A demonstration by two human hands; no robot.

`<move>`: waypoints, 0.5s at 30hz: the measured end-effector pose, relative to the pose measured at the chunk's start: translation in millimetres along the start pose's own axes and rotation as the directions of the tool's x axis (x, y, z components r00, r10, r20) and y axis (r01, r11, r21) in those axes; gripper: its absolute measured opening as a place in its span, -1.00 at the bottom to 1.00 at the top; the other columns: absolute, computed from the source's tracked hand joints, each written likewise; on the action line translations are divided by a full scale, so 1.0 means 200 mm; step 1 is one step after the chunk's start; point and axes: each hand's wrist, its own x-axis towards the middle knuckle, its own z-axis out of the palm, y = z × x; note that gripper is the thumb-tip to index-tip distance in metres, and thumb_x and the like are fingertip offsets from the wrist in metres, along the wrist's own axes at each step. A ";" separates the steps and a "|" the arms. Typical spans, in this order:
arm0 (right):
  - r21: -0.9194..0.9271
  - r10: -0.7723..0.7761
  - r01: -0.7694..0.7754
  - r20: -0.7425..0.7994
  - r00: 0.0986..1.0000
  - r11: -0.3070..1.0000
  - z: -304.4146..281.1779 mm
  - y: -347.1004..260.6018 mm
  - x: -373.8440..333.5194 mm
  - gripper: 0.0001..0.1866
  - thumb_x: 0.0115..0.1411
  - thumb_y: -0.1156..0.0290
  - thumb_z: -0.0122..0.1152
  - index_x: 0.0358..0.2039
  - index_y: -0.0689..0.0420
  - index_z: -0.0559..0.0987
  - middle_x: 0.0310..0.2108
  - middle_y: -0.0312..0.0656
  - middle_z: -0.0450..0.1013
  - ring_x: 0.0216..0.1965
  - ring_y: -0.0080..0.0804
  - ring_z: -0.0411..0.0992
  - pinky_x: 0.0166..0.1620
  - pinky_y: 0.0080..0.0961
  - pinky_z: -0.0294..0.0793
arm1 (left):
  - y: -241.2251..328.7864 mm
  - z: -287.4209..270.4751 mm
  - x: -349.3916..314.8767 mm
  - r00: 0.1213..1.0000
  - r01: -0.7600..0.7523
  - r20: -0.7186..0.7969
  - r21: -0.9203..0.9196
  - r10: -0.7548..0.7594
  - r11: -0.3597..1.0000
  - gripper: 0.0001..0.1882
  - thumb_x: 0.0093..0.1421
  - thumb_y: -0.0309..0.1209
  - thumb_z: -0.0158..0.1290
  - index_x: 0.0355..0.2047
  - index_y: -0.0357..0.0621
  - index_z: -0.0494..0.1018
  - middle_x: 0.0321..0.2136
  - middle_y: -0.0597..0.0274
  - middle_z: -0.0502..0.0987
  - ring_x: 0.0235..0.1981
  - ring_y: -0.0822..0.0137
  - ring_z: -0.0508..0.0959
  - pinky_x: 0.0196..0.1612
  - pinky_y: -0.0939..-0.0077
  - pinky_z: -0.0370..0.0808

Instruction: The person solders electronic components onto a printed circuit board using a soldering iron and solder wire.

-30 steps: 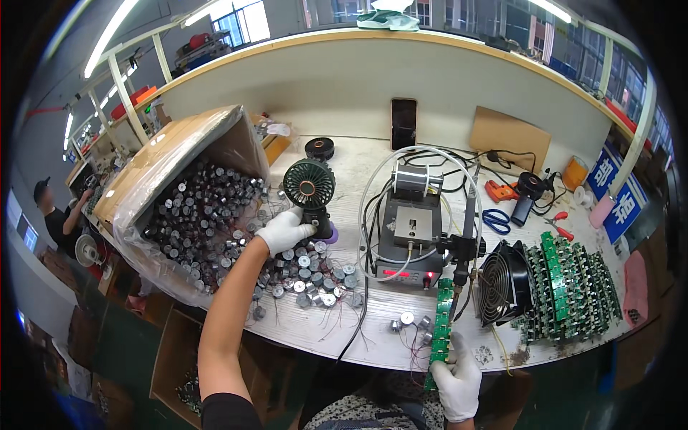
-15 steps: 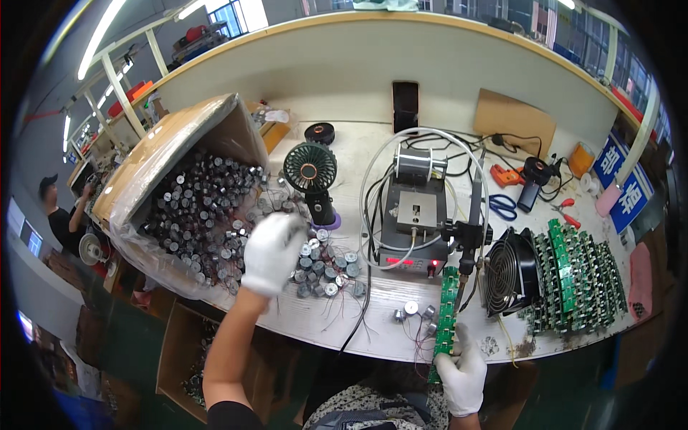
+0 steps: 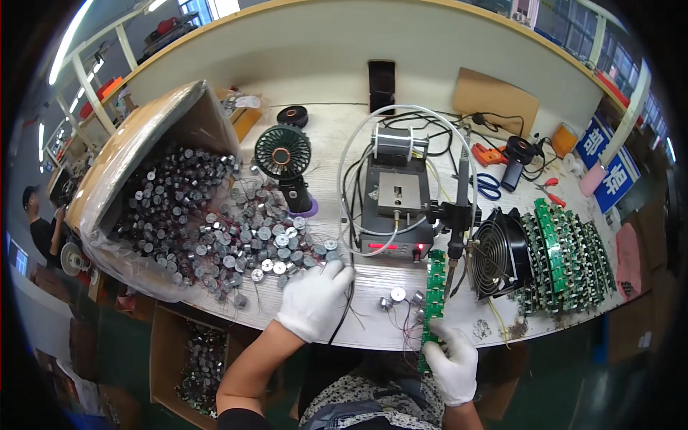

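Note:
My left hand (image 3: 313, 297), in a white glove, rests palm down at the right edge of the heap of small silver motors (image 3: 276, 240) with thin wires. Its fingers are curled and hide whatever lies under them. Gripped by its lower end, a long green circuit board strip (image 3: 434, 287) is in my gloved right hand (image 3: 453, 364), thumb and fingers closed about its edge. The strip points away from me, its far end below the soldering machine (image 3: 399, 233) and beside the upright soldering iron (image 3: 456, 236). A few wired motors (image 3: 398, 294) lie just left of the strip.
A plastic-lined carton (image 3: 136, 143) spills motors onto the table. A small fan (image 3: 283, 161) stands behind the heap. On the right are a black round-grilled fan (image 3: 499, 254) and stacked circuit boards (image 3: 562, 258). Scissors (image 3: 489, 186) lie behind. A black cable (image 3: 344, 315) crosses the table edge.
My left hand has come down from over the motor heap, moving right and nearer to me. My right hand still holds the board strip. The whole view has shifted slightly.

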 end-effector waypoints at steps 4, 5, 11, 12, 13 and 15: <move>0.015 -0.073 0.073 0.021 0.997 0.997 -0.01 -0.03 0.01 -0.78 -0.01 0.60 0.26 -0.28 0.22 0.64 -0.42 -0.09 0.51 -0.38 -0.27 0.50 -0.26 -0.47 0.47 | 0.02 -0.01 0.01 0.992 0.074 -0.087 -0.162 -0.089 0.984 -0.76 0.03 -0.44 0.14 -0.25 -0.15 0.48 -0.39 0.17 0.51 -0.37 0.12 0.55 -0.33 0.29 0.51; 0.014 -0.064 0.064 0.013 0.998 0.998 -0.01 -0.03 0.01 -0.78 -0.01 0.60 0.26 -0.28 0.22 0.64 -0.42 -0.09 0.51 -0.38 -0.27 0.50 -0.26 -0.47 0.47 | 0.02 -0.02 -0.01 0.972 0.075 -0.200 -0.231 -0.123 0.970 -0.74 -0.01 -0.49 0.16 -0.24 -0.17 0.49 -0.39 0.17 0.52 -0.42 0.17 0.55 -0.37 0.36 0.51; 0.001 -0.111 0.111 0.048 0.993 0.994 -0.04 -0.02 0.02 -0.78 0.00 0.54 0.33 -0.27 0.21 0.64 -0.40 -0.10 0.51 -0.36 -0.25 0.51 -0.25 -0.45 0.47 | 0.23 0.00 -0.12 0.896 0.049 -0.357 -0.514 -0.265 0.856 -0.69 -0.12 -0.51 0.33 -0.33 -0.20 0.50 -0.44 0.19 0.52 -0.56 0.30 0.53 -0.47 0.48 0.49; 0.005 -0.121 0.121 0.065 0.990 0.993 -0.04 -0.02 0.02 -0.77 0.00 0.52 0.34 -0.26 0.21 0.64 -0.40 -0.10 0.50 -0.36 -0.24 0.51 -0.25 -0.45 0.47 | 0.28 -0.02 -0.13 0.927 0.060 -0.277 -0.556 -0.253 0.829 -0.68 -0.12 -0.49 0.34 -0.33 -0.19 0.51 -0.43 0.19 0.52 -0.55 0.31 0.54 -0.47 0.49 0.50; 0.008 -0.130 0.130 0.081 0.988 0.991 -0.04 -0.02 0.02 -0.75 0.00 0.50 0.35 -0.25 0.21 0.64 -0.39 -0.11 0.50 -0.35 -0.24 0.51 -0.25 -0.45 0.47 | 0.32 0.02 -0.15 0.927 0.015 -0.267 -0.676 -0.263 0.737 -0.66 -0.11 -0.45 0.36 -0.32 -0.19 0.50 -0.44 0.19 0.52 -0.54 0.31 0.54 -0.46 0.49 0.51; 0.016 -0.116 0.115 0.096 0.989 0.993 -0.04 -0.04 0.02 -0.74 0.01 0.49 0.36 -0.23 0.21 0.64 -0.39 -0.11 0.50 -0.35 -0.24 0.50 -0.25 -0.45 0.47 | 0.39 0.04 -0.16 0.963 0.038 -0.161 -0.708 -0.214 0.705 -0.64 -0.10 -0.42 0.37 -0.29 -0.18 0.50 -0.44 0.19 0.52 -0.54 0.30 0.55 -0.46 0.48 0.52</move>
